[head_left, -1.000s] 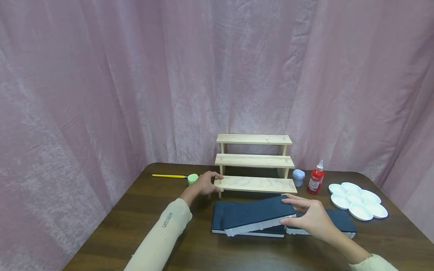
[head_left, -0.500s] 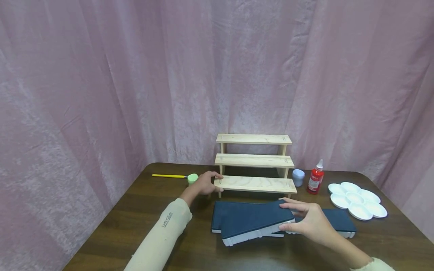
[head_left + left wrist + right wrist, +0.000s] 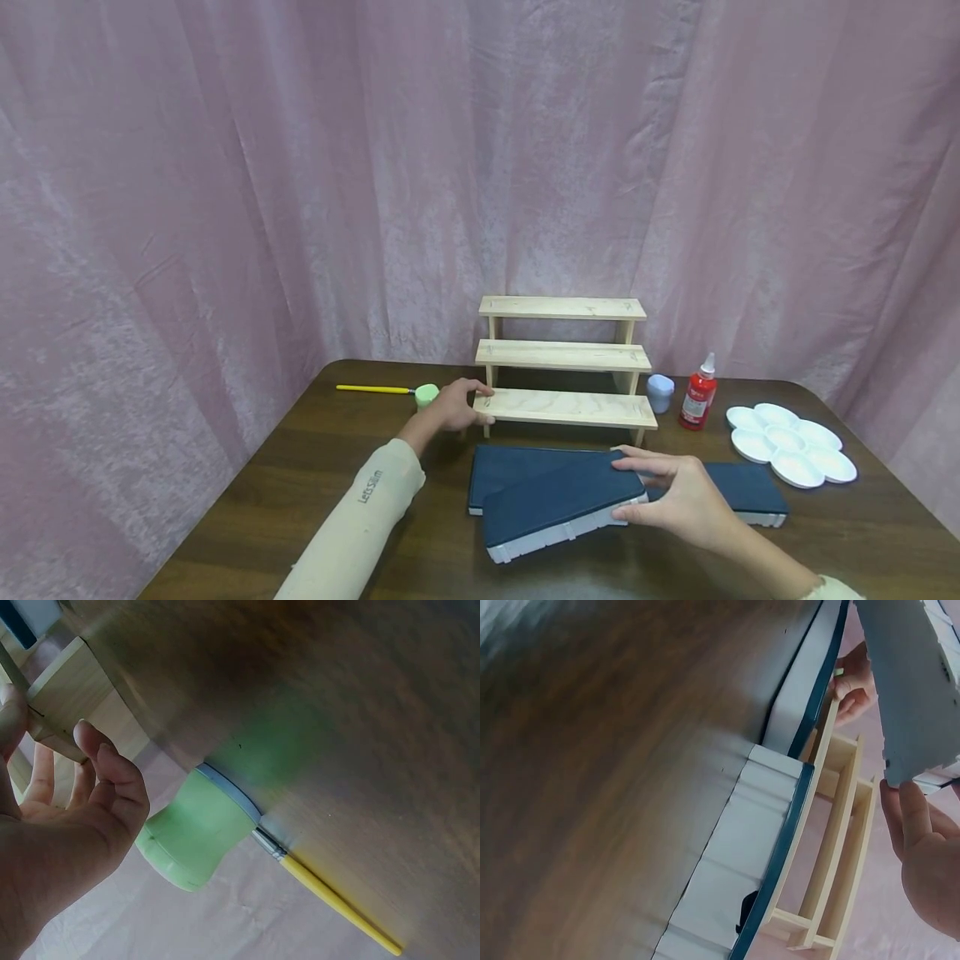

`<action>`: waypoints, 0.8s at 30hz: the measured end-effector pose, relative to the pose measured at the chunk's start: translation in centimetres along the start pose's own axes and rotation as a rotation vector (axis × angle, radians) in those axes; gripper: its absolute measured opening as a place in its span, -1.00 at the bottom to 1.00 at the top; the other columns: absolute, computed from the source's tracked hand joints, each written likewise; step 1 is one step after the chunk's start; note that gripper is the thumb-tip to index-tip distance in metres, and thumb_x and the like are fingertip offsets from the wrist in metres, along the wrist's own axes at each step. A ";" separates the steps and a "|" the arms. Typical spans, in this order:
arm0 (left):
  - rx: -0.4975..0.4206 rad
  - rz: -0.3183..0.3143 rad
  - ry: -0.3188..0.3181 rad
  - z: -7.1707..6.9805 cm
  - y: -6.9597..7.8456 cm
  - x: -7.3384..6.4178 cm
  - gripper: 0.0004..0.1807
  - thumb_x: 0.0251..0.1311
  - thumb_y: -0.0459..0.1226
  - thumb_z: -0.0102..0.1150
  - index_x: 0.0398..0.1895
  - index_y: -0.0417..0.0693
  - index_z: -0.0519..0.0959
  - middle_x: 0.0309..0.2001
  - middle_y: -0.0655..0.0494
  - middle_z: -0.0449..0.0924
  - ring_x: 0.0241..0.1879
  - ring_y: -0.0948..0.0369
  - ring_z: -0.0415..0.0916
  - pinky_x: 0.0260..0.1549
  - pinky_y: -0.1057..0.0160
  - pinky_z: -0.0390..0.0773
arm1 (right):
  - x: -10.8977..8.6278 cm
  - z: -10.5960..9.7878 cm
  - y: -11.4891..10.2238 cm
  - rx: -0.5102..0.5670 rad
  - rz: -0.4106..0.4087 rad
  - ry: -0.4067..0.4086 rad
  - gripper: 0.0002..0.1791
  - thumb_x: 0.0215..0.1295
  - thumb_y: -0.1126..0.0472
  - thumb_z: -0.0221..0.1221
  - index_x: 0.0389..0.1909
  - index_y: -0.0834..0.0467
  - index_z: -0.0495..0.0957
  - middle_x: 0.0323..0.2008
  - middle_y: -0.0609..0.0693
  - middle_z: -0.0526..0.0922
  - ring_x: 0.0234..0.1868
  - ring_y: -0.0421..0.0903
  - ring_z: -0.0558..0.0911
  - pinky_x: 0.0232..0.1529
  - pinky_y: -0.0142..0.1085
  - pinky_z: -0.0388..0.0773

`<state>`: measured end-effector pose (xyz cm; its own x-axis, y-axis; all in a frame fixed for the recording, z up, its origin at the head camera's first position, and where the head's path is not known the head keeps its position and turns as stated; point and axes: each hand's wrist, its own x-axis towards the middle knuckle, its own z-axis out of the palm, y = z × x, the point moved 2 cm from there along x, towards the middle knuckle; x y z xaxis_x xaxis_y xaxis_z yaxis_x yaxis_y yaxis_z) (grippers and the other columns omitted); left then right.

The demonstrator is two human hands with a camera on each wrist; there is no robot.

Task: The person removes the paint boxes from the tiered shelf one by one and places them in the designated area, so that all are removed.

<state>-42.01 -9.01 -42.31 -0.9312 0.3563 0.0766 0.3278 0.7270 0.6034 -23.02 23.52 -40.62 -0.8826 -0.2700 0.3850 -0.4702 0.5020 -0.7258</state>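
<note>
My right hand (image 3: 686,497) grips the right end of a long block (image 3: 558,504) with a dark blue top and white sides. It is tilted, lifted off the table, its left end toward me; the right wrist view shows its pale, ragged-edged underside (image 3: 911,690). Below and behind it lies a second blue-topped block (image 3: 510,467), partly covered. A third such block (image 3: 750,490) rests to the right, partly behind my hand. With my left hand (image 3: 452,405) I hold the left end of the lowest step of a three-tier wooden stand (image 3: 566,407); in the left wrist view the fingers bend round the board's end.
A green pot (image 3: 426,396) and a yellow-handled paintbrush (image 3: 373,389) are left of the stand. On its right are a lilac pot (image 3: 660,394), a red bottle (image 3: 698,402) with a white nozzle and a white flower-shaped palette (image 3: 784,438). Pink curtains (image 3: 480,167) hang behind the table.
My right hand has brought the held block toward me and slightly left, its left end swinging nearer, so more of the block beneath shows. The left hand and the stand have stayed put.
</note>
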 end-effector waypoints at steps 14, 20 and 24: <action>0.000 0.016 0.012 0.0 0.1 0.0 -0.48 0.00 -0.16 0.53 0.09 0.04 0.63 0.26 -0.13 0.46 0.30 -0.11 0.34 0.23 -0.07 0.35 | -0.2 0.7 -0.5 0.019 0.009 -0.039 -0.44 -0.12 0.02 0.57 -0.02 0.05 0.71 0.14 0.14 0.62 0.15 -0.08 0.58 -0.07 -0.17 0.63; -0.002 0.009 0.007 0.0 0.0 0.1 -0.48 0.01 -0.16 0.53 0.09 0.05 0.63 0.27 -0.12 0.44 0.30 -0.11 0.33 0.23 -0.08 0.35 | -0.6 0.9 -1.0 -0.019 -0.004 -0.048 -0.44 -0.11 0.01 0.57 -0.03 0.12 0.71 0.14 0.20 0.62 0.10 0.11 0.61 -0.10 -0.17 0.64; 0.001 0.009 0.002 0.0 0.0 0.1 -0.48 0.01 -0.16 0.53 0.10 0.05 0.63 0.27 -0.12 0.44 0.31 -0.11 0.33 0.23 -0.08 0.35 | -1.0 1.0 -1.5 -0.018 0.005 -0.073 -0.46 -0.07 0.04 0.56 -0.05 0.16 0.70 0.17 0.21 0.59 0.12 0.25 0.58 -0.11 -0.15 0.64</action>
<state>-42.11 -9.01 -42.33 -0.9284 0.3620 0.0835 0.3365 0.7241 0.6020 -21.42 22.19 -40.49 -0.8825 -0.3262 0.3389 -0.4667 0.5177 -0.7171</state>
